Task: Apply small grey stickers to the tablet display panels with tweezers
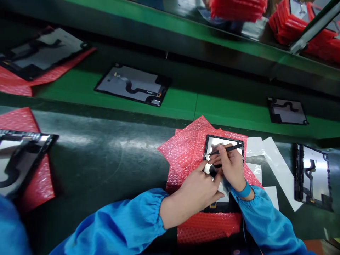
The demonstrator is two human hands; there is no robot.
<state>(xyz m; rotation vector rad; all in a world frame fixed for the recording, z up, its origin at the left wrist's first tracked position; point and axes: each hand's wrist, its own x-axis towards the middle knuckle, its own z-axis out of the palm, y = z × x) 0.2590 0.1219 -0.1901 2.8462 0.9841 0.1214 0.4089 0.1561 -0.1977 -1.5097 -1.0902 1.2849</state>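
A tablet screen panel with a black frame and silvery back lies on red bubble wrap in front of me. My right hand is closed round black tweezers, whose tips point left at the panel's left edge. My left hand rests over the lower left part of the panel, index finger stretched toward its left edge near the tweezer tips. Its thumb and other fingers are apart. Both hands cover much of the panel's middle.
White paper strips lie right of the wrap, beside another panel. On the green belt are a panel and a smaller-looking one. Panels on red wrap stand left. Stacked red packs sit on the shelf above.
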